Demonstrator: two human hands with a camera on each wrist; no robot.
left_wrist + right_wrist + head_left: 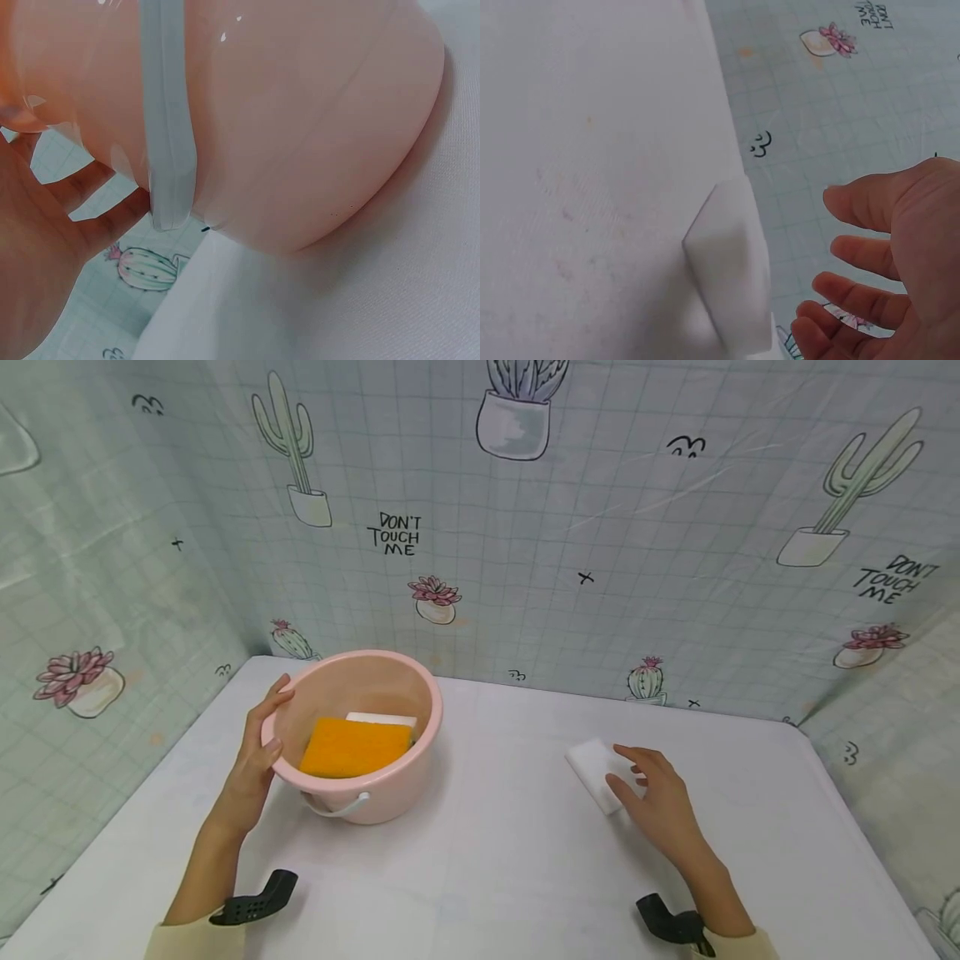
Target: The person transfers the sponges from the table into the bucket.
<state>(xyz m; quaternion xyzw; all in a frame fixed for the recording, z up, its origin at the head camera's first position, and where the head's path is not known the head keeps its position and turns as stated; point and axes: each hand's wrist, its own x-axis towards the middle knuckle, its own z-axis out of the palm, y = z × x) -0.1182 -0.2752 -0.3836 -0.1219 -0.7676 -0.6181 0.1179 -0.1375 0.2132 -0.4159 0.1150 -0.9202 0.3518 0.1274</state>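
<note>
A pink bucket (390,793) with a pale handle (341,810) stands on the left of the table. My left hand (251,768) grips its rim on the left side; in the left wrist view, fingers of the left hand (45,247) lie along the bucket's outer wall (300,112). Inside the bucket are an orange sponge-like block (356,747) and a white block (381,719), partly hidden behind it. On the right, my right hand (660,802) hovers over a white sponge-like block (592,768), fingers loosely bent and apart from it. The right wrist view shows a gap between the white block (731,270) and the fingertips.
The white table (495,860) is enclosed by a cactus-print curtain (525,568) at the back and both sides. A black device is strapped to each wrist, the left device (258,902) and the right device (671,922).
</note>
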